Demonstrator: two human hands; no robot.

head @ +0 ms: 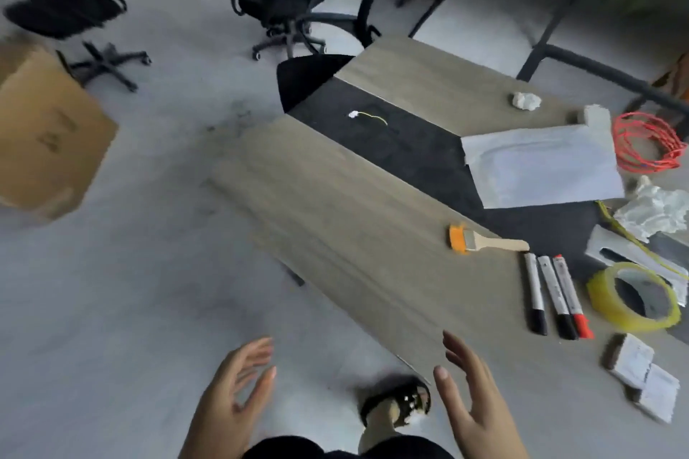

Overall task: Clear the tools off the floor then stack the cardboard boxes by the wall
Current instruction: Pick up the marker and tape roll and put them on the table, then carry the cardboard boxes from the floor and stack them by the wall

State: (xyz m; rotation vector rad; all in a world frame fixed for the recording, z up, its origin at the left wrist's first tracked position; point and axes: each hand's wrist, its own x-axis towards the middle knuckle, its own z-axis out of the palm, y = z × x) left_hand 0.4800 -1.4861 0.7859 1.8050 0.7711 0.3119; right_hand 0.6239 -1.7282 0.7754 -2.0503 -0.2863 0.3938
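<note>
Both hands were held out low in front of the person, the left hand (233, 389) and right hand (471, 393) spread wide with palms facing each other, holding nothing. A cardboard box (48, 134) sat tilted on the grey floor (130, 291) at far left. A paintbrush (481, 240), three markers (555, 294) and a tape roll (634, 296) lay on the table (335, 220).

You have in view: one cardboard box (48, 130), three markers (555, 296), one paintbrush (484, 240), one tape roll (634, 296), one red cable coil (648, 142), three office chairs (277, 0), your two hands (238, 395), both empty.
</note>
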